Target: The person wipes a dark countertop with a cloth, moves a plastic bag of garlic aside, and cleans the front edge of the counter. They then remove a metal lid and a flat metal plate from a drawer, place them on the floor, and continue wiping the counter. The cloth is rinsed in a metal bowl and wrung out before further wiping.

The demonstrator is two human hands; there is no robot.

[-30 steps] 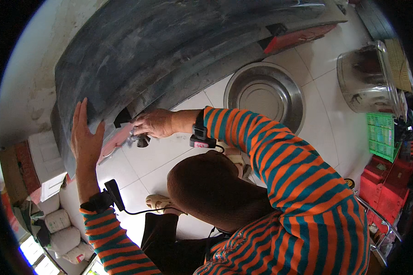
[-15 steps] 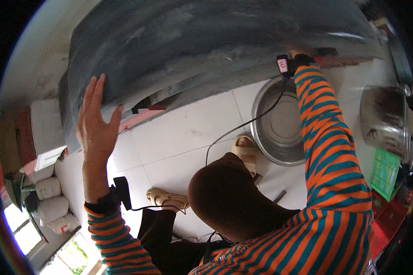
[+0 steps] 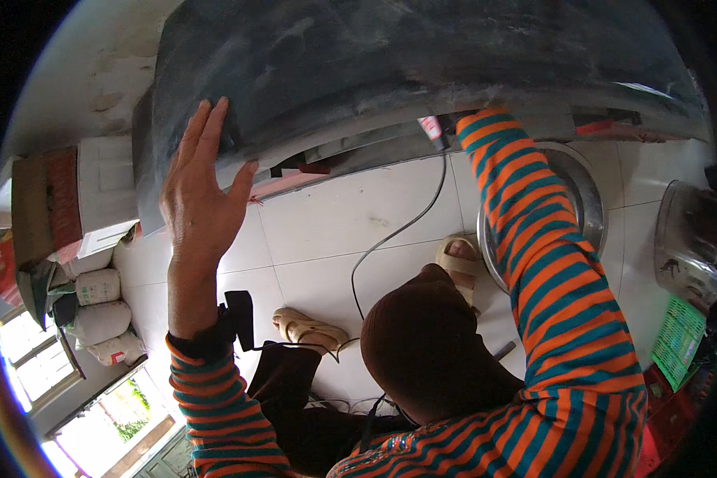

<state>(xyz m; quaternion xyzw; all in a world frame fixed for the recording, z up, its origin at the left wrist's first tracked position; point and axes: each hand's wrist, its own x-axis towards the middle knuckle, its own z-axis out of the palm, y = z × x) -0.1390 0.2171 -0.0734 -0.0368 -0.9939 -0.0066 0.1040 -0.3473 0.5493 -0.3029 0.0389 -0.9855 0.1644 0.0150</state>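
My left hand [image 3: 205, 179] lies on the left front edge of a big dark grey tabletop [image 3: 422, 56], fingers stretched out and thumb spread, holding nothing. My right forearm [image 3: 526, 207], in an orange and teal striped sleeve, reaches forward, and the hand goes in beneath the tabletop's front edge. That hand's fingers are hidden, so what they touch does not show. A strapped device with a pink and white label [image 3: 432, 127] sits at the right wrist, and a black cable [image 3: 402, 227] runs down from it.
A round metal basin [image 3: 593, 191] stands on the white tiled floor, partly behind my right arm. Farther right are a clear plastic container [image 3: 687, 239] and a green basket [image 3: 679, 338]. Several stuffed sacks [image 3: 99, 319] are piled at the left, near a brown carton [image 3: 44, 199].
My right hand has moved left and under the tabletop edge, away from its earlier place above the basin. The view has shifted; my left hand stays open on the tabletop.
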